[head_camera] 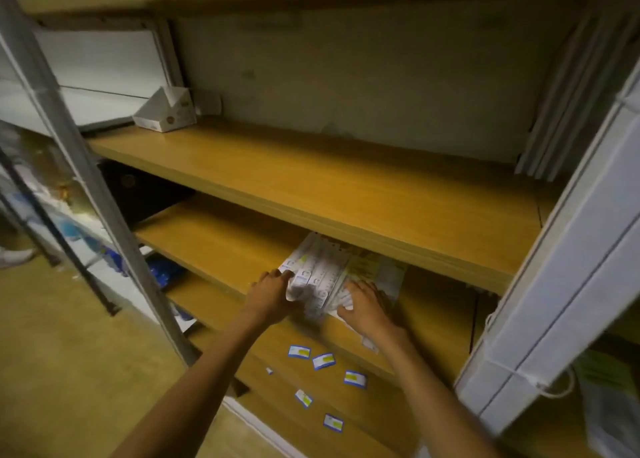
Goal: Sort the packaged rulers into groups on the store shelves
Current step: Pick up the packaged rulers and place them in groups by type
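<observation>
Gripping the left edge of a fanned bundle of packaged rulers [320, 276], the left hand [273, 293] has its fingers curled closed around the nearest white packs. Right hand [365, 303] lies flat on the bundle's right side, fingers spread, pressing rather than clasping. Bundle rests on the middle wooden shelf [214, 246], near its front edge, its far ends tucked under the shelf above; yellow-printed packs [363, 267] sit on the right of the fan, white ones on the left. Both forearms reach up from the lower frame. Upper shelf [311, 180] carries a small white cardboard display box [166, 113] at its back left corner. Lower board [346, 405] holds several loose blue-and-yellow labels [323, 360], scattered apart. Grey metal upright [104, 215] crosses the left side; white bundled panels [554, 302] stand at right.
</observation>
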`<state>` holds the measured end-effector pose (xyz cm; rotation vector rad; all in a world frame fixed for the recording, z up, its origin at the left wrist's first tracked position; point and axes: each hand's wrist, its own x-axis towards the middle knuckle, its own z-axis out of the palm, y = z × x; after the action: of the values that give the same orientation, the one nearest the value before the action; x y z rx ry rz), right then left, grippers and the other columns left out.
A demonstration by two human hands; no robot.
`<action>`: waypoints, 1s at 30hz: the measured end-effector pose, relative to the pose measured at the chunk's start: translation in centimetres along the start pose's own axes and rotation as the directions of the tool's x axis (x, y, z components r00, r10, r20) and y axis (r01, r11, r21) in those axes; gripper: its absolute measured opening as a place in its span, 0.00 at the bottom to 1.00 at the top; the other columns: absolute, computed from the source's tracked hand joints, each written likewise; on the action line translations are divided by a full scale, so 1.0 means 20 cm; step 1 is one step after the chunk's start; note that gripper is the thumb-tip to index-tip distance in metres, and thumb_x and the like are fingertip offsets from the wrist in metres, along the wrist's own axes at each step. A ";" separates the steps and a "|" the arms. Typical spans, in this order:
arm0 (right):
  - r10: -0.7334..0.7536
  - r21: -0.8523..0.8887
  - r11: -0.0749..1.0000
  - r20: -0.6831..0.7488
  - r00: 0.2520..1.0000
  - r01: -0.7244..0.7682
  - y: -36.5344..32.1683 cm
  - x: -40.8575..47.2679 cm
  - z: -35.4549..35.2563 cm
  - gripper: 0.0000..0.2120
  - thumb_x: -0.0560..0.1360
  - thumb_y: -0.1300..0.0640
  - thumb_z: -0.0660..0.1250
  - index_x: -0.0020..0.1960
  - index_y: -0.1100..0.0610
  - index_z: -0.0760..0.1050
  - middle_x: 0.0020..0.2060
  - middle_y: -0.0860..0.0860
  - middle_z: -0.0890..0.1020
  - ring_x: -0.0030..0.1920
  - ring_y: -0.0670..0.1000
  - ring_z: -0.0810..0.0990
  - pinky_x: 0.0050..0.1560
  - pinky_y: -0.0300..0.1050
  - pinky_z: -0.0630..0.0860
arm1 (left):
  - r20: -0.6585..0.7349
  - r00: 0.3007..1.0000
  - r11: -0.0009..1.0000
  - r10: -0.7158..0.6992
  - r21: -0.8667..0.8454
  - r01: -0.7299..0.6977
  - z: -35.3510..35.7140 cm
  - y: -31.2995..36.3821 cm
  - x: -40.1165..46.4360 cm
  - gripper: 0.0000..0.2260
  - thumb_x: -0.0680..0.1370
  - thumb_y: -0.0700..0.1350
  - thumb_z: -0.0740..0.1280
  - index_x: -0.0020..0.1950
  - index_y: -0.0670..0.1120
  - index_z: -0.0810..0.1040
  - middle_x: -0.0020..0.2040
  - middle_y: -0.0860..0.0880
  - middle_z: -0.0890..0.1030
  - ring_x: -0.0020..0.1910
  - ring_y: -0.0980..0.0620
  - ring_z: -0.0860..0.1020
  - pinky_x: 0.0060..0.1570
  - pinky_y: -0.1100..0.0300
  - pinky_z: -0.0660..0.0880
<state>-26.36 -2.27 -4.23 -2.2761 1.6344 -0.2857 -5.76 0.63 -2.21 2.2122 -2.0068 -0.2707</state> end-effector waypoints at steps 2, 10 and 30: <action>0.032 -0.019 0.999 -0.019 0.999 -0.032 0.02 0.05 -0.01 0.26 0.76 0.45 0.62 0.72 0.52 0.63 0.71 0.52 0.67 0.71 0.55 0.64 0.68 0.51 0.63 | 0.004 0.999 0.999 0.034 0.014 -0.034 0.01 -0.01 0.10 0.33 0.72 0.61 0.69 0.72 0.48 0.66 0.66 0.44 0.73 0.66 0.43 0.69 0.61 0.48 0.71; 0.195 -0.036 0.979 -0.071 0.978 -0.198 0.00 0.16 0.01 0.24 0.77 0.45 0.59 0.71 0.50 0.64 0.68 0.52 0.70 0.68 0.56 0.67 0.65 0.50 0.65 | 0.073 0.980 0.983 0.185 -0.013 -0.184 0.06 -0.06 0.43 0.27 0.77 0.58 0.63 0.71 0.46 0.65 0.68 0.43 0.71 0.66 0.42 0.70 0.62 0.47 0.71; 0.606 0.092 0.795 -0.188 0.773 -0.600 0.00 -0.05 0.09 0.31 0.74 0.41 0.64 0.72 0.54 0.63 0.71 0.54 0.67 0.71 0.55 0.63 0.69 0.49 0.65 | 0.084 0.880 0.884 0.468 -0.025 -0.468 0.18 -0.01 0.41 0.37 0.71 0.70 0.62 0.67 0.44 0.71 0.68 0.45 0.70 0.68 0.44 0.65 0.65 0.48 0.65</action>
<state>-26.05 -0.96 -5.88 -1.6073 2.3467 -0.3865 -5.68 -7.55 -6.03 1.6563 -2.5006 -0.3124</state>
